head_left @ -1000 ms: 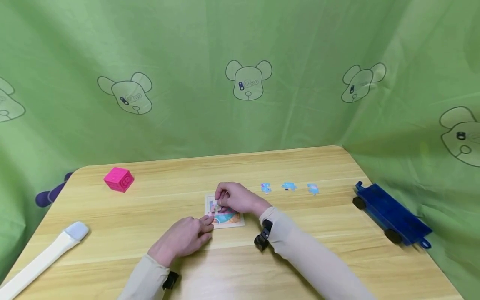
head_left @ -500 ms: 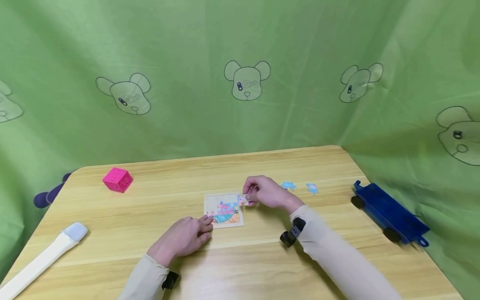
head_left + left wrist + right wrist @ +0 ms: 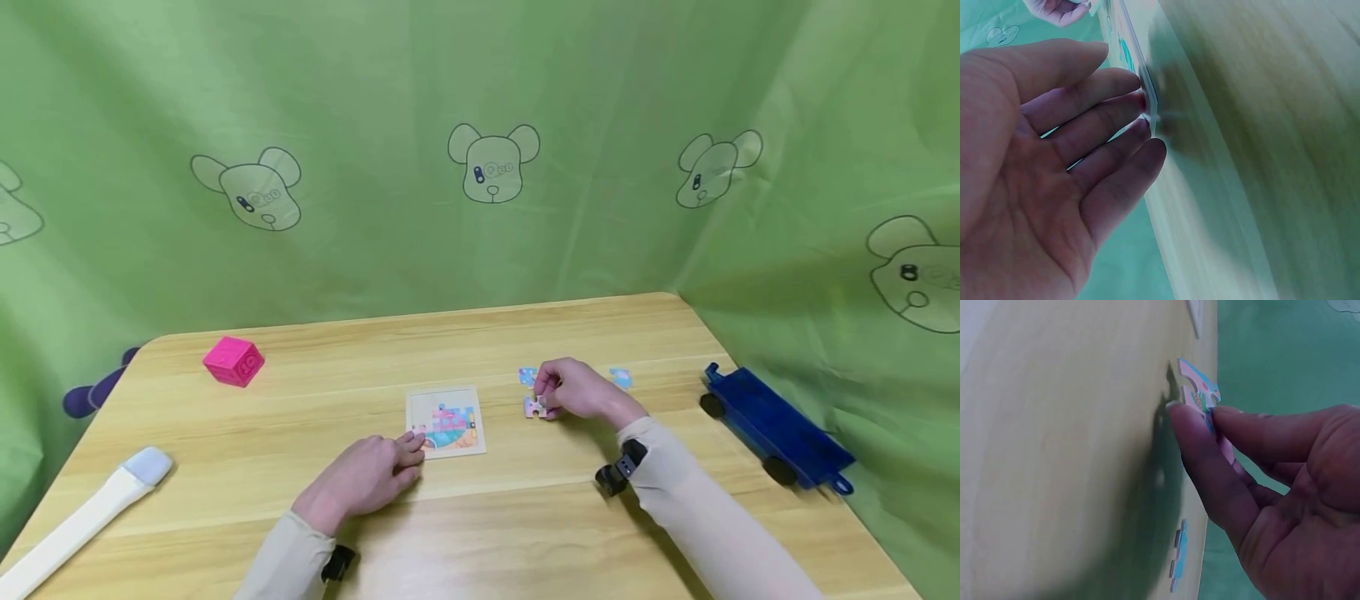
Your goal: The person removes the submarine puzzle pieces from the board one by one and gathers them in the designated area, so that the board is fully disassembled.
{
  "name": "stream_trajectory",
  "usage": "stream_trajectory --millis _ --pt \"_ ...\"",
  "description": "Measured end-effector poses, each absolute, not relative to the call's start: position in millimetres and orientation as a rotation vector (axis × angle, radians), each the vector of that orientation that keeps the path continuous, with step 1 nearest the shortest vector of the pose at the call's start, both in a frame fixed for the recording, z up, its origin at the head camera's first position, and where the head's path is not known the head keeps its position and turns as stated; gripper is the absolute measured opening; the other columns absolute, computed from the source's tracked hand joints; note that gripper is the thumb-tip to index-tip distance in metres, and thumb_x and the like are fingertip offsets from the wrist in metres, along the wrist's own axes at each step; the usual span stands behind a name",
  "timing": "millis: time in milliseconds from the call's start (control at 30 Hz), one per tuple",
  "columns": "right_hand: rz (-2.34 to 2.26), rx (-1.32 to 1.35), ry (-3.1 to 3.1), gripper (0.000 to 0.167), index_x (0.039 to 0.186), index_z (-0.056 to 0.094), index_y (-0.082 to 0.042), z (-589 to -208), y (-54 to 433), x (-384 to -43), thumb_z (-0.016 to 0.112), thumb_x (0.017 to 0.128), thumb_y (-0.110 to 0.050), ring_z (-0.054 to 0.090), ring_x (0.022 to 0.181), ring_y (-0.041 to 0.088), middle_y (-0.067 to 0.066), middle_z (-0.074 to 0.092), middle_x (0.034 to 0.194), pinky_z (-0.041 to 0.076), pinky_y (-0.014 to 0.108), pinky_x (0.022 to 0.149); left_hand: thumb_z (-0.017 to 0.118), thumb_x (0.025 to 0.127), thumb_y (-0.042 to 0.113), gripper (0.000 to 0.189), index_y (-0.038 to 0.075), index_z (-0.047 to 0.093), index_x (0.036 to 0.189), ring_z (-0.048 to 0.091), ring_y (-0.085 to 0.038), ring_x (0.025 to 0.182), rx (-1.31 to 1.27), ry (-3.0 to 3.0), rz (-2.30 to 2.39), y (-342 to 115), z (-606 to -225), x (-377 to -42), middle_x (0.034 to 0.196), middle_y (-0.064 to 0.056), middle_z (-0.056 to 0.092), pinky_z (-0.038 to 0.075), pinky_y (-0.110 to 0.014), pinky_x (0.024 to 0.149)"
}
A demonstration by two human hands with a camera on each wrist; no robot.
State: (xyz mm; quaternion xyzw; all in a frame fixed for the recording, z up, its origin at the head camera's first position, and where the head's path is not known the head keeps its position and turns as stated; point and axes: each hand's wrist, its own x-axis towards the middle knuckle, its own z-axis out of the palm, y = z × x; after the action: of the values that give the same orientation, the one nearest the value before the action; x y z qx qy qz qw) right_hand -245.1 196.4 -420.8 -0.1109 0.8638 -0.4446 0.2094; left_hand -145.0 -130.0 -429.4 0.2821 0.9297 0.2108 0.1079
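A small square jigsaw puzzle [image 3: 446, 423] in a pale frame lies mid-table, its lower and right parts filled with pink, teal and orange pieces. At its lower left corner rest the fingertips of my left hand [image 3: 367, 479], the fingers gently bent and holding nothing. My right hand [image 3: 581, 392] is to the right of the frame. Between thumb and index finger it pinches a pink and blue puzzle piece [image 3: 1200, 387], close over the table. Beside that hand lie a blue puzzle piece [image 3: 527, 376] and another puzzle piece [image 3: 621, 377].
A pink block [image 3: 234, 361] sits at the back left. A long white brush-like object [image 3: 90, 517] lies at the left edge. On the right stands a blue toy wagon [image 3: 780, 429] with black wheels. A green curtain [image 3: 375, 167] hangs behind the wooden table [image 3: 487, 533].
My right hand has lifted the pinched puzzle piece out of the frame and carried it right, to among the loose pieces. The left hand stays at the frame's corner.
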Motion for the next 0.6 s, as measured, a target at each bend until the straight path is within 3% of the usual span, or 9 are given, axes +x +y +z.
stream_trajectory --millis 300,600 --pt "-1.151 -0.295 2.44 0.016 0.091 0.059 0.004 -429.6 197.0 -247.0 0.056 0.082 0.016 0.057 0.069 0.022 0.011 0.054 0.081 0.058 0.034 0.063 0.061 0.098 0.017 0.031 0.001 0.066 0.124 0.047 -0.033 0.13 0.837 2.742 0.634 -130.2 -430.7 -146.4 0.14 -0.013 0.052 0.034 -0.055 0.108" --pt "-0.979 -0.385 2.566 0.013 0.089 0.061 -0.001 -431.5 195.9 -246.8 0.058 0.083 0.01 0.054 0.068 0.02 0.007 0.056 0.078 0.049 0.03 0.059 0.061 0.098 0.018 0.031 0.001 0.066 0.123 0.048 -0.03 0.13 0.809 2.739 0.615 -129.7 -429.8 -146.6 0.14 -0.011 0.053 0.036 -0.054 0.107"
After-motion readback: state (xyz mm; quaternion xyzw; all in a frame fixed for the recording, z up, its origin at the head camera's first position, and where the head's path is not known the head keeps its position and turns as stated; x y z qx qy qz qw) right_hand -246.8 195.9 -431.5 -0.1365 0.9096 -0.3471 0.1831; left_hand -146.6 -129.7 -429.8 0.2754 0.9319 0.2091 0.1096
